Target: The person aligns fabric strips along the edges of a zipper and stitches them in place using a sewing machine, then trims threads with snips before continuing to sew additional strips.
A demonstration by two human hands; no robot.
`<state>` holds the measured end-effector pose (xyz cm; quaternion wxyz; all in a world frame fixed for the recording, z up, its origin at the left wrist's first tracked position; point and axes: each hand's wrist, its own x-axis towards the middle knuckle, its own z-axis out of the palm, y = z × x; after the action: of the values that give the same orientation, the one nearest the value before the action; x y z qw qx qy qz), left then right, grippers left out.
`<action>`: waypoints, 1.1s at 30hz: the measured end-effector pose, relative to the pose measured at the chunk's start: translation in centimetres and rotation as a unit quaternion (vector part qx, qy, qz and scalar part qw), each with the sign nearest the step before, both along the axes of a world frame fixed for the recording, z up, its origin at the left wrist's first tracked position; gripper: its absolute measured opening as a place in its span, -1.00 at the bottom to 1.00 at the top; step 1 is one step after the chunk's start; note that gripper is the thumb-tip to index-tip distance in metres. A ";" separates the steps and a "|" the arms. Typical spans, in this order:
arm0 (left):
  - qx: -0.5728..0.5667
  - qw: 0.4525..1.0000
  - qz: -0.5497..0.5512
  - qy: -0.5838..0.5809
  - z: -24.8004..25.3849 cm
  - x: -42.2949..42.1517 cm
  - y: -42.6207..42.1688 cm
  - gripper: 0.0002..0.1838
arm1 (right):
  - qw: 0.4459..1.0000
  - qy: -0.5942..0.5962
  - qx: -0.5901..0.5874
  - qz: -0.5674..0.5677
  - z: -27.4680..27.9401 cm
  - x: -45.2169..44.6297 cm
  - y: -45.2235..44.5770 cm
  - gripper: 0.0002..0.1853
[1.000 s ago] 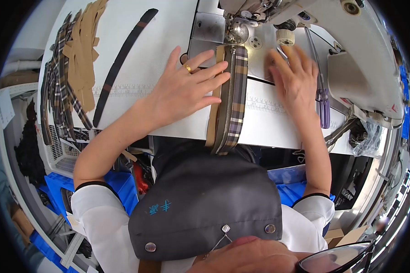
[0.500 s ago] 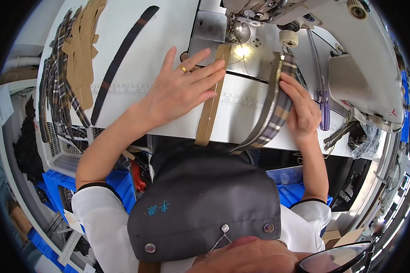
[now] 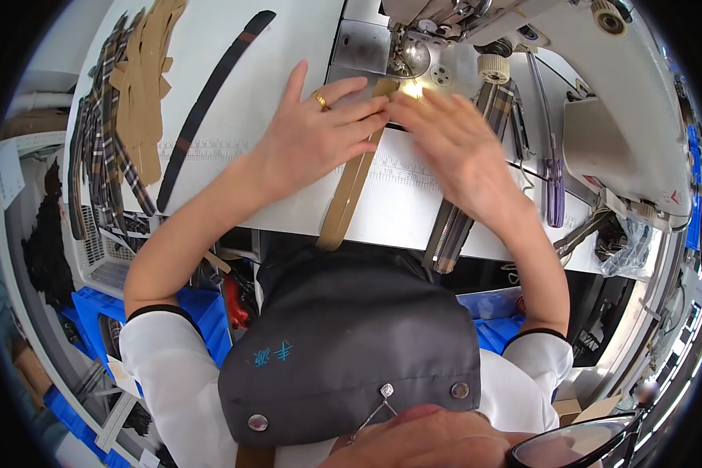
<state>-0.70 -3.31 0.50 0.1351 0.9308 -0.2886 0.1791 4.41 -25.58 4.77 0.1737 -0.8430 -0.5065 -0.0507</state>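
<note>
A tan strip point(image 3: 343, 201) runs across the white table, from beside the sewing machine's metal plate to the front edge. My left hand point(image 3: 308, 140), with a gold ring, has its fingers stretched out and its fingertips on the strip's upper part. My right hand point(image 3: 464, 160) is blurred at the fingers, which are extended and come close to the left fingertips near the strip's far end. Below the right hand lies a plaid strip with a metal zipper point(image 3: 448, 236), its middle hidden by the hand and its lower end over the table edge.
A sewing machine point(image 3: 632, 125) with a lit needle area stands at the back right. A purple-handled tool point(image 3: 554, 193) lies beside it. At left are a dark strip point(image 3: 210, 109), tan strips point(image 3: 140, 97) and plaid strips point(image 3: 101, 117). Blue bins point(image 3: 210, 316) sit below.
My right hand has let go of the zipper strip, which now lies flat, and has moved left to the tan strip. The tan strip's near end has shifted slightly left.
</note>
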 end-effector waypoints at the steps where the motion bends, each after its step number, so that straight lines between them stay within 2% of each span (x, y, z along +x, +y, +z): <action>1: 0.001 1.000 0.005 0.002 0.1 -0.4 0.0 -0.60 | 0.999 0.003 0.038 0.005 -1.3 0.5 0.7 -0.67; 4: 0.000 1.000 0.020 0.018 0.4 -1.9 0.0 -0.56 | 0.969 -0.149 -0.077 -0.179 -1.8 3.9 -0.4 -0.72; 5: -0.001 0.999 0.024 0.026 0.4 -2.3 0.0 -0.56 | 0.977 -0.145 -0.035 -0.153 -1.6 4.2 -0.7 -0.75; 8: -0.013 0.999 0.025 0.036 0.4 -2.6 -0.1 -0.55 | 0.993 0.055 0.067 -0.080 -0.6 2.3 1.9 -0.74; 12: -0.040 0.997 0.013 0.059 0.4 -2.4 0.1 -0.55 | 0.992 -0.047 0.101 0.065 -2.8 4.3 3.0 -0.78; 14: -0.051 0.996 0.000 0.077 1.0 -2.0 0.2 -0.56 | 0.988 -0.047 0.121 0.077 -2.9 4.7 3.1 -0.79; 17: -0.160 0.983 -0.045 0.077 0.8 -0.3 0.3 -0.60 | 0.988 -0.029 0.137 0.064 -3.0 4.4 2.9 -0.82; 18: -0.225 0.961 0.018 0.162 1.5 0.0 -0.1 -0.62 | 0.989 -0.019 0.139 0.055 -3.0 4.2 2.8 -0.83; 20: -0.343 0.870 0.143 0.324 3.6 0.6 -1.1 -0.67 | 0.984 0.021 0.173 0.029 -2.3 3.4 2.6 -0.87; 23: -0.460 0.743 0.041 0.485 3.6 2.1 -0.5 -0.76 | 0.979 0.050 0.197 0.014 -1.5 2.4 2.3 -0.87; 26: -0.461 0.706 0.036 0.536 3.4 2.3 -0.4 -0.81 | 0.982 0.004 0.191 0.008 -1.8 2.7 1.8 -0.85; 27: -0.461 0.713 0.044 0.526 3.3 2.2 -0.5 -0.83 | 0.982 -0.021 0.186 0.004 -2.0 3.0 1.5 -0.85; 28: -0.461 0.720 0.052 0.516 3.2 1.8 -0.6 -0.84 | 0.984 -0.068 0.149 -0.063 -2.0 3.7 0.6 -0.87; 30: -0.470 0.723 0.054 0.504 3.0 1.6 -0.6 -0.85 | 0.977 -0.089 0.123 -0.151 -1.8 5.3 -0.5 -0.88; 31: -0.478 0.719 0.048 0.502 2.8 1.5 -0.5 -0.85 | 0.977 -0.074 0.092 -0.176 -1.4 4.9 -0.9 -0.82; 33: -0.494 0.719 0.051 0.487 2.8 1.5 -0.7 -0.85 | 0.986 -0.031 0.074 -0.149 -0.6 3.7 -0.7 -0.82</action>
<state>0.75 -4.03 3.32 0.6880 0.7044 -0.0059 -0.1747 8.15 -26.24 4.18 0.2105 -0.8920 -0.3749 -0.1392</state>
